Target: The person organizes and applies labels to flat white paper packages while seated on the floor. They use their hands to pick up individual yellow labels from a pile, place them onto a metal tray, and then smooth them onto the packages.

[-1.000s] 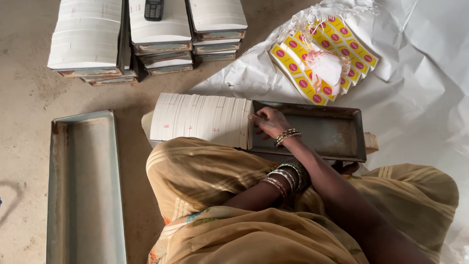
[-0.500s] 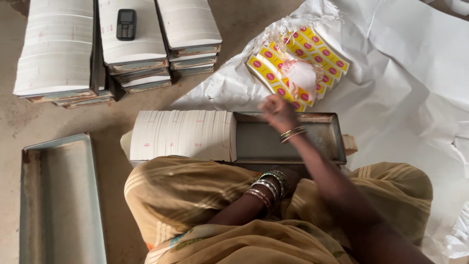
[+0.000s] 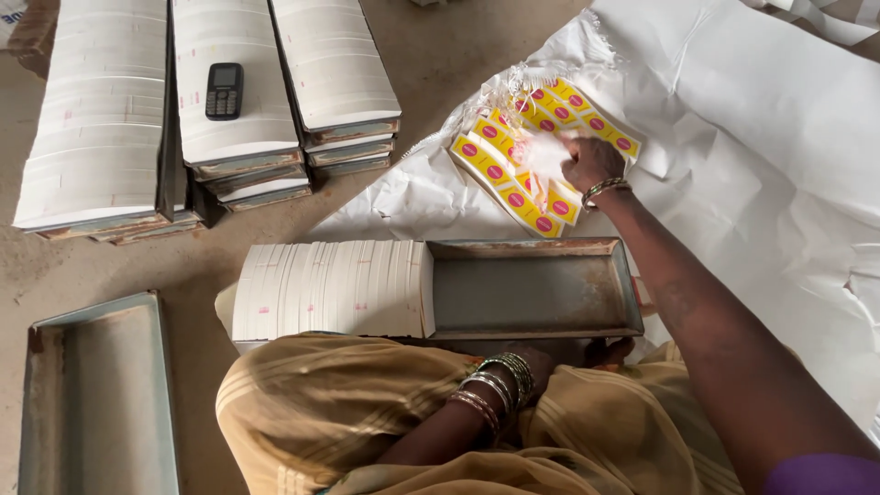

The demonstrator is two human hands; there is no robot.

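right hand (image 3: 587,160) out on the yellow labels (image 3: 513,174), fingers curled down onto the pile where it lies on the white sheet (image 3: 752,137), just past the metal tray (image 3: 536,293); whether it has pinched any yet, can't tell. left hand (image 3: 541,362) tucked under the tray's near edge, grip hidden. tray half packed with white slips (image 3: 325,289). those labels look thin, light, floppy and slick, so best lifted by an edge or corner of a small stack.
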